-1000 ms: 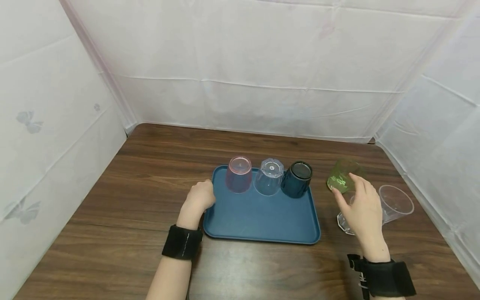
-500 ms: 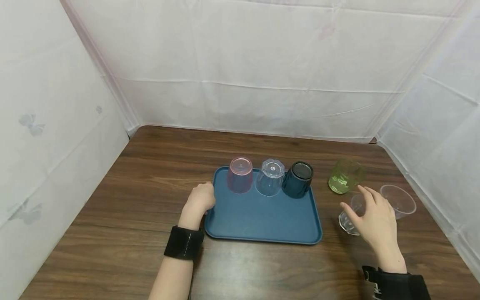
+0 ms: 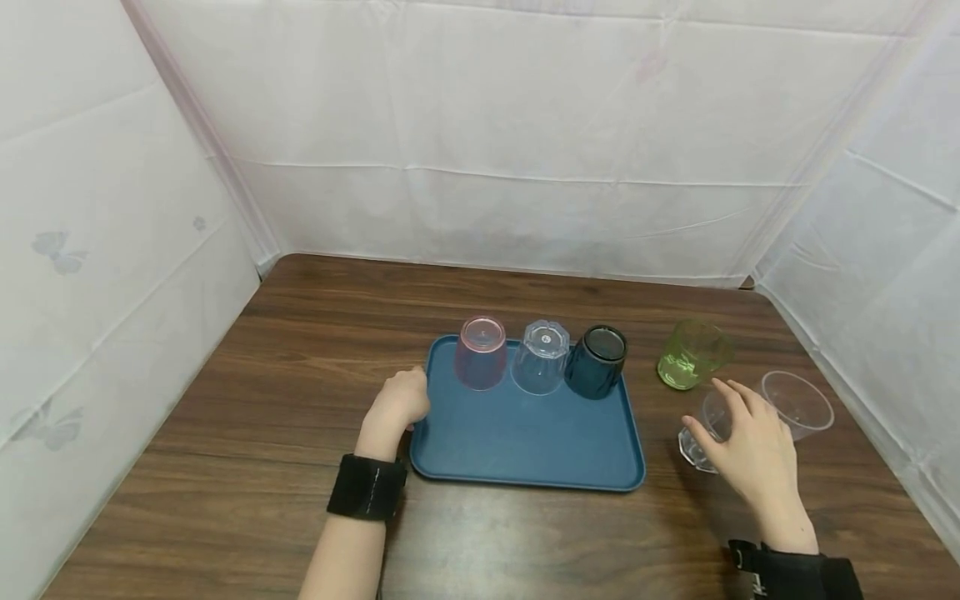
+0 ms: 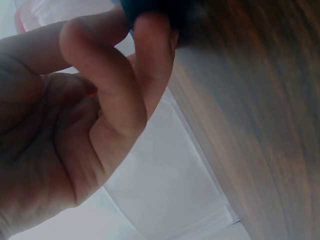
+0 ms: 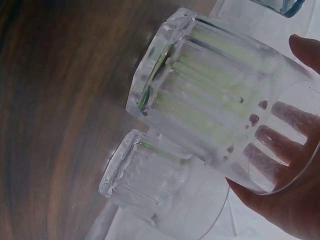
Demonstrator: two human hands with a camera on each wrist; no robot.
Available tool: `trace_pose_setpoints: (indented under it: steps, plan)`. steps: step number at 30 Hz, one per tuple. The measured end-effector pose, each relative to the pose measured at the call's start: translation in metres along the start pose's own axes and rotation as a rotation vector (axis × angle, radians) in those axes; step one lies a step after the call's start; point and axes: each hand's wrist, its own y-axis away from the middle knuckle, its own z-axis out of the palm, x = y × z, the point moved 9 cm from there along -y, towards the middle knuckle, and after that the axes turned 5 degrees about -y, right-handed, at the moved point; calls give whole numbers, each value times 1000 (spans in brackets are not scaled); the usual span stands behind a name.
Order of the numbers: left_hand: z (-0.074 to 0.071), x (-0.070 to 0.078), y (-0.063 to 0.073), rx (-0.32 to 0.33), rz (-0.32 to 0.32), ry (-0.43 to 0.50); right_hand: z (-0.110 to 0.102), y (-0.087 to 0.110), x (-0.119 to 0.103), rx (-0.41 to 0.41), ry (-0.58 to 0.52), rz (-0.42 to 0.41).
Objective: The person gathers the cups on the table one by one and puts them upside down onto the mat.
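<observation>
My left hand (image 3: 401, 398) grips the left edge of the blue tray (image 3: 525, 442); in the left wrist view its fingers (image 4: 115, 85) are curled, with tips at the blue rim. My right hand (image 3: 757, 454) is beside an upright clear faceted glass (image 3: 696, 452), partly hidden under it in the head view. Thumb and fingers are spread apart. In the right wrist view the fingers show through the wall of the clear glass (image 5: 200, 90), near its rim, while the thumb stands away from its side. Another clear glass (image 3: 806, 410) stands just to the right.
Along the tray's far side, a pink glass (image 3: 480, 358), a clear faceted glass (image 3: 540, 362) and a dark blue glass (image 3: 595, 367) stand upside down. A green glass (image 3: 686, 358) is upright right of the tray. White sheets (image 3: 480, 167) surround the wooden table (image 3: 337, 317).
My right hand has moved right and slightly toward me, from near the green glass to the clear faceted one. The left hand stays at the tray edge.
</observation>
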Motion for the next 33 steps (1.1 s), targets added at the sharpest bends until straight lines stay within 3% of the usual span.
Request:
trace_pose_setpoints:
  steps: [33]
  plan:
    - [4,-3,-3,-7,-8,-11,4,-1,4,-11,28,39]
